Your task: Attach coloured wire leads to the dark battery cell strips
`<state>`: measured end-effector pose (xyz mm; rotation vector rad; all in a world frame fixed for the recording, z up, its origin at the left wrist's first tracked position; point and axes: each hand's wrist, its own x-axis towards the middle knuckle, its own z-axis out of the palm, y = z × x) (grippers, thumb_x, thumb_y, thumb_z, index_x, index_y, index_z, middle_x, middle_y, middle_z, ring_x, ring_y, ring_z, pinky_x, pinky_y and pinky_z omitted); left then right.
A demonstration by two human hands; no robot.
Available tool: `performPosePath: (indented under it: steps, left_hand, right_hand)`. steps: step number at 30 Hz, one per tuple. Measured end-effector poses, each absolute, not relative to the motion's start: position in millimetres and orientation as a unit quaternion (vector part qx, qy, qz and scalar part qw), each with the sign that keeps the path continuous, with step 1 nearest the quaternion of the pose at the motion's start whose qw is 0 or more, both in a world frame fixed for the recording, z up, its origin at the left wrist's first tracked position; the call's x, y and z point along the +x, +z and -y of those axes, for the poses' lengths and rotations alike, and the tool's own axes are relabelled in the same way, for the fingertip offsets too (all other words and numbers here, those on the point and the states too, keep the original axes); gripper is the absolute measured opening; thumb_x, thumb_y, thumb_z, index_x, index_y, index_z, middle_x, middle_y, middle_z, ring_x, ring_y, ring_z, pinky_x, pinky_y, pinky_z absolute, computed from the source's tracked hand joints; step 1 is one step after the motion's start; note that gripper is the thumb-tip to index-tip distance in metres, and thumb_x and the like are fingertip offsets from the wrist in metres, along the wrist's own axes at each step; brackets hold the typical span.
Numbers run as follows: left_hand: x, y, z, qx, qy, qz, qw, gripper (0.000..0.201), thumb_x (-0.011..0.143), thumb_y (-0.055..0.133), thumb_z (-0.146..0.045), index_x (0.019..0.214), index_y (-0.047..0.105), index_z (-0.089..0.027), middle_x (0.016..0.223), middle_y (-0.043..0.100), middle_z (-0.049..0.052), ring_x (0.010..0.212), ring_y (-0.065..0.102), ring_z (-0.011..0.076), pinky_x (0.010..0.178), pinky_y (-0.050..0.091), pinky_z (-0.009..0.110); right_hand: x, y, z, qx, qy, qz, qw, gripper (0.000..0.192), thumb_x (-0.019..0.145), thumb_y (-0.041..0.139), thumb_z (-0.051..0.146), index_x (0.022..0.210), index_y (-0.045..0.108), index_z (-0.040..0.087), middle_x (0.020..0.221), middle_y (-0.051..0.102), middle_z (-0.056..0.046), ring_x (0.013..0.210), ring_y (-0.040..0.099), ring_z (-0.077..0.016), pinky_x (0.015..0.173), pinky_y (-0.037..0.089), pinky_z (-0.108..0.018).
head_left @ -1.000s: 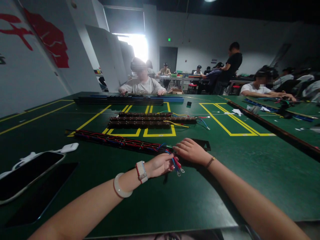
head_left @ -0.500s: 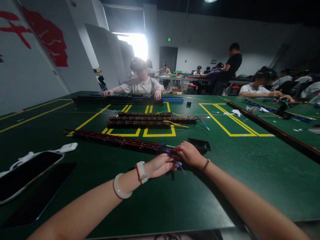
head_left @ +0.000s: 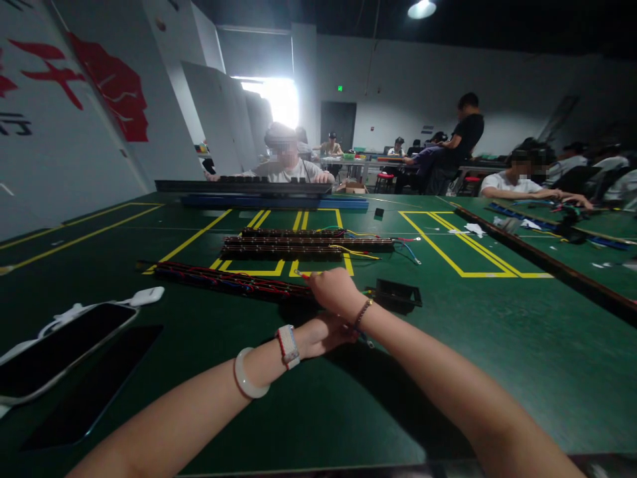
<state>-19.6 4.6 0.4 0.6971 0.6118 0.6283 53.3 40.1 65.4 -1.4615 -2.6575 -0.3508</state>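
Green matting with yellow tape boxes covers the table (head_left: 472,372) in a dim hall where other people sit at their own benches. Straight ahead at 12 o'clock from my hands lies the wired strip (head_left: 229,281), long and flat, its red and blue leads running toward me so the loose ends fall within reach.

My right hand (head_left: 334,290) is lifted over the strip's near end, curled shut, pinching one red-tipped lead (head_left: 300,273) that sticks out at 10 o'clock from the knuckles; raising it seems to pull that single lead clear of the bunch. My left hand (head_left: 326,332) sits low at 6 o'clock from the right one, partly hidden under my right wrist; I judge it closed on the wire ends (head_left: 365,340) to pin them to the table, though I cannot tell for certain.

A black tray (head_left: 398,294) rests at 3 o'clock from my right hand, close enough to reach. Two more strips (head_left: 303,242) wait inside a taped box beyond. A phone (head_left: 54,348) lies far off at 9 o'clock.

Half a second ago both hands were level, meeting over the fanned leads beside the tray. Now the right has crossed up and over toward the strip, covering the left, and the fan of terminals is mostly out of sight.
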Motion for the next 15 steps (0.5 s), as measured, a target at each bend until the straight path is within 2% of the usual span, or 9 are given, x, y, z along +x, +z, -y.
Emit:
performPosePath:
  steps: [2, 4, 7, 9, 11, 15]
  left_hand:
    - [-19.1, -0.4, -5.1, 0.333, 0.292, -0.297, 0.846, 0.007, 0.078, 0.059, -0.012, 0.085, 0.062, -0.010, 0.073, 0.062, 0.004, 0.065, 0.057, 0.0114, 0.066, 0.044, 0.025]
    - [-18.2, -3.3, -6.8, 0.335, 0.287, -0.297, 0.847, 0.006, 0.080, 0.056, -0.012, 0.083, 0.061, -0.010, 0.072, 0.062, 0.005, 0.064, 0.057, 0.0115, 0.064, 0.044, 0.024]
    - [-16.9, -7.4, -9.7, 0.338, 0.289, -0.294, 0.846, 0.007, 0.083, 0.053, -0.013, 0.084, 0.060, -0.011, 0.072, 0.062, 0.005, 0.062, 0.057, 0.0117, 0.061, 0.044, 0.024]
    - [-17.0, -7.6, -10.6, 0.350, 0.282, -0.297, 0.843, 0.008, 0.084, 0.052, -0.015, 0.086, 0.059, -0.012, 0.074, 0.063, 0.005, 0.061, 0.057, 0.0111, 0.059, 0.043, 0.022]
    - [-18.7, -5.2, -10.7, 0.375, 0.272, -0.308, 0.831, 0.008, 0.084, 0.054, -0.016, 0.087, 0.059, -0.011, 0.075, 0.064, 0.006, 0.059, 0.057, 0.0098, 0.057, 0.041, 0.021]
    - [-25.0, 2.5, -11.6, 0.447, 0.248, -0.363, 0.779, 0.018, 0.085, 0.056, -0.028, 0.089, 0.056, -0.010, 0.070, 0.064, 0.007, 0.053, 0.055, 0.0090, 0.052, 0.038, 0.020]
  right_hand:
    - [54.7, 61.3, -39.5, -0.467, -0.119, 0.874, 0.062, 0.027, 0.093, 0.036, 0.020, 0.096, 0.061, 0.011, 0.077, 0.067, -0.015, 0.067, 0.064, -0.0223, 0.060, 0.043, -0.031]
    - [64.8, 59.0, -36.4, -0.470, -0.101, 0.873, 0.087, 0.031, 0.096, 0.034, 0.031, 0.093, 0.060, 0.013, 0.076, 0.067, -0.013, 0.066, 0.063, -0.0213, 0.059, 0.042, -0.030]
    - [93.4, 56.5, -28.0, -0.461, -0.029, 0.872, 0.162, 0.036, 0.096, 0.031, 0.043, 0.102, 0.055, 0.016, 0.080, 0.066, -0.008, 0.070, 0.062, -0.0188, 0.060, 0.041, -0.027]
    - [116.6, 51.9, -21.8, -0.437, 0.004, 0.870, 0.229, 0.033, 0.096, 0.033, 0.041, 0.111, 0.051, 0.017, 0.088, 0.066, -0.007, 0.078, 0.061, -0.0179, 0.065, 0.043, -0.027]
    - [138.5, 43.2, -17.1, -0.429, -0.019, 0.861, 0.272, 0.029, 0.096, 0.036, 0.035, 0.110, 0.053, 0.017, 0.094, 0.064, -0.008, 0.083, 0.058, -0.0188, 0.072, 0.044, -0.030]
    - [167.5, 18.9, -16.8, -0.412, -0.112, 0.868, 0.255, 0.024, 0.092, 0.041, 0.019, 0.110, 0.057, 0.016, 0.101, 0.063, -0.010, 0.089, 0.057, -0.0205, 0.083, 0.043, -0.036]
